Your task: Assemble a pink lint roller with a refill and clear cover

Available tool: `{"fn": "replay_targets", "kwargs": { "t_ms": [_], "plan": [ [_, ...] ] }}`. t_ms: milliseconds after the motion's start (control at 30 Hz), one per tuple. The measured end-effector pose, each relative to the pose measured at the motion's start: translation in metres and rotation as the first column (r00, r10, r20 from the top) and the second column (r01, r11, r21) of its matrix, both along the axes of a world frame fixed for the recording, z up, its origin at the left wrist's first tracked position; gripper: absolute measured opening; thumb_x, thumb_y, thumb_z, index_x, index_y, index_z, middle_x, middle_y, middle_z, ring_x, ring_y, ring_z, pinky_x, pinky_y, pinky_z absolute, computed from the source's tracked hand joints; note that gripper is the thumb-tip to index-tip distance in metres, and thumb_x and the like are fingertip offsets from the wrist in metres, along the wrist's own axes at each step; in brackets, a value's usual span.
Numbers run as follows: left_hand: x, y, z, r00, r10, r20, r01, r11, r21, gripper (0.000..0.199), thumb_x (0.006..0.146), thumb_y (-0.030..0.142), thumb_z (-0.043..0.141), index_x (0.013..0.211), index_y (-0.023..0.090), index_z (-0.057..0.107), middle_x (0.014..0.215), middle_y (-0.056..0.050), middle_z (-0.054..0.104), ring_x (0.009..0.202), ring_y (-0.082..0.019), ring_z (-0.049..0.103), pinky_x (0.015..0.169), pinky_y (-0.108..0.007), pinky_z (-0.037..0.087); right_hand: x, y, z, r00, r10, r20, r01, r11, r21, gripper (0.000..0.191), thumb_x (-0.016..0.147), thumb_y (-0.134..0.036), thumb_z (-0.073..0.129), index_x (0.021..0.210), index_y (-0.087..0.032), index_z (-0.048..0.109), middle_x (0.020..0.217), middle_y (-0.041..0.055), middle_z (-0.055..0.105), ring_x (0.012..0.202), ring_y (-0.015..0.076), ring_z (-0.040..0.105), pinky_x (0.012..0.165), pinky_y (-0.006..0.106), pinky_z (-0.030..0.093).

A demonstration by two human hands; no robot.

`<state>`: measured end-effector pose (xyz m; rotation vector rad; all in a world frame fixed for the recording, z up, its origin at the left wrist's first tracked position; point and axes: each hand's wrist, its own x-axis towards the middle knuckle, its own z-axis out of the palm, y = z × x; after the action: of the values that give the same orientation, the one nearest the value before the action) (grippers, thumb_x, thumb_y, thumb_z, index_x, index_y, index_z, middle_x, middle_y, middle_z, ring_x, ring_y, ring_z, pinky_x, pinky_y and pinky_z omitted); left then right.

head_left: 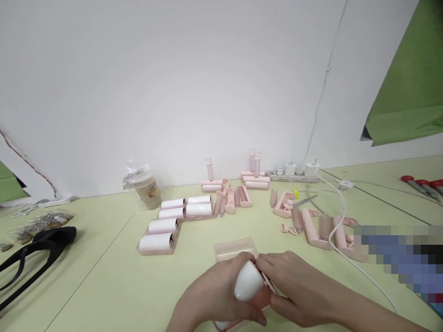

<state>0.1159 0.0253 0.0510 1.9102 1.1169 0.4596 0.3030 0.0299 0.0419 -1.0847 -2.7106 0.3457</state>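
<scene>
Near the front edge of the view, my left hand (221,286) wraps round a white lint roller roll (248,280). My right hand (294,286) is closed on a pink plastic part at the end of the roll, and its fingers hide most of that part. Just beyond my hands lies a clear pinkish plastic cover (233,249) on the table. Below my left hand another white roll (221,325) in a pink holder shows partly, cut off by the frame's edge.
White rolls in pink trays (157,242) lie in rows at left-centre. Assembled pink lint rollers (212,182) and loose pink holders (313,228) sit farther back and right. A white cable (363,272) crosses the right side. A bagged cup (147,191) and black strap (48,244) are left.
</scene>
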Motion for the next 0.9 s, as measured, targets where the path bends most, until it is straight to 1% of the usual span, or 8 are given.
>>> {"fn": "replay_targets", "kwargs": {
  "t_ms": [100, 233, 400, 567, 767, 900],
  "plan": [
    [-0.004, -0.001, 0.005, 1.000, 0.010, 0.010, -0.010, 1.000, 0.006, 0.045, 0.053, 0.030, 0.076, 0.093, 0.031, 0.057, 0.088, 0.003, 0.064, 0.077, -0.022, 0.059, 0.061, -0.025, 0.043, -0.003, 0.001, -0.003, 0.999, 0.000, -0.048, 0.000, 1.000, 0.016, 0.009, 0.063, -0.014, 0.045, 0.069, -0.020, 0.043, 0.069, 0.0035, 0.058, 0.058, 0.0177, 0.051, 0.050, 0.026, 0.029],
    [-0.005, -0.002, 0.008, 1.000, 0.004, 0.023, -0.004, 1.000, -0.009, 0.040, 0.055, 0.027, 0.074, 0.091, 0.031, 0.057, 0.084, 0.004, 0.064, 0.075, -0.020, 0.060, 0.059, -0.024, 0.042, -0.003, -0.002, -0.006, 0.998, -0.029, -0.061, 0.030, 0.999, 0.025, 0.010, 0.063, -0.015, 0.044, 0.066, -0.021, 0.037, 0.066, 0.0027, 0.056, 0.053, 0.0164, 0.047, 0.050, 0.026, 0.028],
    [-0.007, -0.003, 0.009, 1.000, 0.017, -0.002, -0.017, 1.000, 0.001, 0.040, 0.056, 0.026, 0.074, 0.092, 0.032, 0.057, 0.084, 0.003, 0.064, 0.075, -0.021, 0.059, 0.059, -0.024, 0.041, -0.004, -0.002, -0.009, 0.994, -0.002, -0.109, 0.002, 1.000, -0.003, 0.010, 0.063, -0.015, 0.042, 0.067, -0.021, 0.035, 0.065, 0.0026, 0.054, 0.053, 0.0156, 0.045, 0.050, 0.025, 0.029],
    [-0.009, 0.000, 0.007, 1.000, 0.010, -0.025, -0.010, 1.000, -0.006, 0.041, 0.053, 0.029, 0.075, 0.089, 0.031, 0.057, 0.084, 0.003, 0.064, 0.075, -0.021, 0.059, 0.057, -0.024, 0.041, -0.006, 0.001, -0.013, 0.988, 0.003, -0.153, -0.008, 0.999, -0.036, 0.013, 0.063, -0.015, 0.042, 0.066, -0.021, 0.032, 0.063, 0.0007, 0.050, 0.050, 0.0135, 0.040, 0.048, 0.024, 0.027],
    [-0.009, 0.003, 0.003, 0.997, 0.000, -0.081, 0.001, 1.000, 0.016, 0.038, 0.055, 0.033, 0.073, 0.089, 0.032, 0.057, 0.086, 0.002, 0.063, 0.074, -0.022, 0.058, 0.053, -0.024, 0.040, -0.006, 0.006, -0.018, 0.982, -0.013, -0.190, 0.002, 0.998, -0.060, 0.016, 0.061, -0.014, 0.041, 0.065, -0.022, 0.028, 0.060, -0.0016, 0.046, 0.049, 0.0119, 0.035, 0.048, 0.023, 0.025],
    [-0.007, 0.003, 0.000, 0.995, -0.015, -0.098, 0.021, 0.998, 0.066, 0.038, 0.055, 0.033, 0.074, 0.090, 0.032, 0.057, 0.086, 0.002, 0.064, 0.074, -0.023, 0.059, 0.052, -0.024, 0.040, -0.006, 0.010, -0.023, 0.969, -0.013, -0.245, -0.020, 0.991, -0.129, 0.013, 0.059, -0.010, 0.039, 0.063, -0.021, 0.032, 0.061, -0.0019, 0.048, 0.050, 0.0111, 0.038, 0.049, 0.022, 0.028]
  ]
}}
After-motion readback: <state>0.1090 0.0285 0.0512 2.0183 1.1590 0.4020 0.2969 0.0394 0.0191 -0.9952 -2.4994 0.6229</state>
